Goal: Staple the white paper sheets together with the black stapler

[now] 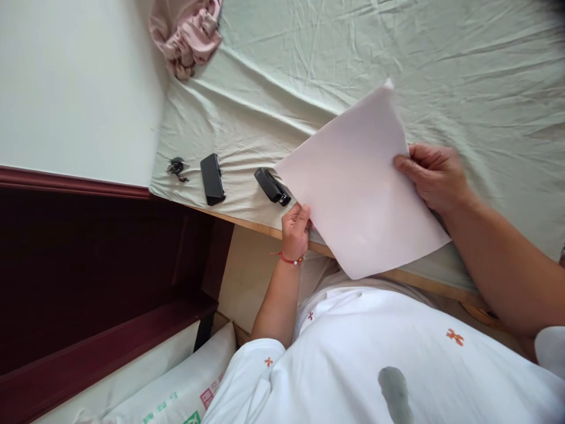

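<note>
Both hands are on the paper (353, 182), and it's spread out over the front edge of the pale green sheet (498, 88), its lower corner reaching toward the person's shirt (353, 330). The left hand (296, 227) pinches the left edge, thumb on top; the right hand (436, 176) grips the opposite edge, thumb across the face, fingers tucked behind. So the picking-up is done! The upper face looks blank: no crease, no staple to be seen, and whether it's one page or several can't be told. Over to the stapler (272, 186), lying just beside the left hand, in nobody's grasp, with a black case (212, 179) further left. Any stapling looks not yet done.
</note>
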A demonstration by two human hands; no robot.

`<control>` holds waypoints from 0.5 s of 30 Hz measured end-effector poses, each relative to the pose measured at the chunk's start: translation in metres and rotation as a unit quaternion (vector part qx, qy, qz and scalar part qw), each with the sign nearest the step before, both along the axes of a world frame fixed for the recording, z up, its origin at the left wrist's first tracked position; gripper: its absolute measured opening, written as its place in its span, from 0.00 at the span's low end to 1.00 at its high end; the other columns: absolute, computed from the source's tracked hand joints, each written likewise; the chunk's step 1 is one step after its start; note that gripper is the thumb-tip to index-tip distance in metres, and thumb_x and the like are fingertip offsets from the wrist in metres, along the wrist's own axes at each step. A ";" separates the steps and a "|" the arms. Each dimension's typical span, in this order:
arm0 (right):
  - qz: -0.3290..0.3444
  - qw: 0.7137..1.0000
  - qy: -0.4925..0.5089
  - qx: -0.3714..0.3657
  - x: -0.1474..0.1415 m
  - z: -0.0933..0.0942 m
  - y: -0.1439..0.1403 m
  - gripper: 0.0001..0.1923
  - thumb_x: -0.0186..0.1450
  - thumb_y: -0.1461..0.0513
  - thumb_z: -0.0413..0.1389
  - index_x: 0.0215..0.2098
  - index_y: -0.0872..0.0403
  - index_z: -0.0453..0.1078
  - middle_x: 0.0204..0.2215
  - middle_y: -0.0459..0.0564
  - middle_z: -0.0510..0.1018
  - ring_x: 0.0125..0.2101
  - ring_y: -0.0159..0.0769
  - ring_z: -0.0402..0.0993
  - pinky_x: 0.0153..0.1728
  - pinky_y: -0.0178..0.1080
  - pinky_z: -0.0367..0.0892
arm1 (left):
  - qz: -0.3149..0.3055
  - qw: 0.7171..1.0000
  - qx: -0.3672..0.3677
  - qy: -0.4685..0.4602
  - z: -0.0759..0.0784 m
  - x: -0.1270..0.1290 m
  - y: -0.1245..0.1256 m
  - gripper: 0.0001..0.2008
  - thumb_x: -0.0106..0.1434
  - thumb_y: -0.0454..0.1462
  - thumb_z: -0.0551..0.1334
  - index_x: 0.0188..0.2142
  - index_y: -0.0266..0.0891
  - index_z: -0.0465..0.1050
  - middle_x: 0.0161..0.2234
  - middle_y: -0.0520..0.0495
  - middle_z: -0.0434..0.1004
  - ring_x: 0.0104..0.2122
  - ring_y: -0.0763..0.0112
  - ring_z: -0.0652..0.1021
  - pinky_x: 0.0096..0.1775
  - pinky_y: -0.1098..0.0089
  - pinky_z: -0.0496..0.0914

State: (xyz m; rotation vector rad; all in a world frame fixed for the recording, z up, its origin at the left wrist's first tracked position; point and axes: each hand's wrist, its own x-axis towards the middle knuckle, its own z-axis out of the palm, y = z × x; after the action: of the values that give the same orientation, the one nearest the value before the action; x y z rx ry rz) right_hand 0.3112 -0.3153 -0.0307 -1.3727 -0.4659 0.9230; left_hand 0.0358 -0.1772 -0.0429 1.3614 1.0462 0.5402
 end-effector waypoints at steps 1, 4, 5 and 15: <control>0.011 1.000 -0.013 0.002 0.001 -0.003 0.000 0.21 0.61 0.45 0.80 0.35 0.50 0.84 0.29 0.45 0.80 0.27 0.32 0.69 0.27 0.36 0.66 | 0.026 1.000 0.007 -0.011 -0.002 0.003 0.001 0.35 0.59 0.72 0.75 0.38 0.43 0.84 0.28 0.50 0.79 0.34 0.64 0.82 0.35 0.66 0.76; 0.024 0.999 -0.048 0.009 0.003 -0.008 0.001 0.33 0.54 0.34 0.80 0.37 0.50 0.83 0.28 0.45 0.75 0.27 0.31 0.66 0.24 0.36 0.60 | 0.117 0.990 0.034 -0.073 -0.007 0.014 0.001 0.32 0.49 0.63 0.85 0.34 0.41 0.86 0.30 0.51 0.85 0.34 0.68 0.83 0.40 0.68 0.79; 0.020 0.998 -0.056 0.013 0.004 -0.009 0.001 0.34 0.53 0.34 0.81 0.37 0.50 0.83 0.29 0.45 0.75 0.27 0.31 0.66 0.25 0.36 0.61 | 0.133 0.987 0.039 -0.083 -0.009 0.017 0.000 0.31 0.47 0.62 0.87 0.35 0.40 0.88 0.33 0.50 0.88 0.36 0.68 0.84 0.43 0.67 0.81; 0.028 0.998 -0.046 0.022 0.009 -0.008 0.001 0.28 0.56 0.42 0.82 0.35 0.52 0.81 0.30 0.45 0.76 0.28 0.30 0.67 0.26 0.36 0.64 | 0.173 0.975 0.044 -0.129 -0.016 0.012 -0.005 0.28 0.55 0.62 0.83 0.29 0.41 0.85 0.33 0.50 0.88 0.40 0.65 0.87 0.49 0.68 0.81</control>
State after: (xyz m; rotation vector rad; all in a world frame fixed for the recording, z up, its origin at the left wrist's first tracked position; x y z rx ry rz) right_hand 0.3205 -0.3141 -0.0389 -1.3714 -0.5940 0.8925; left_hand 0.0477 -0.1822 -0.0589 1.1506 1.0579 1.0055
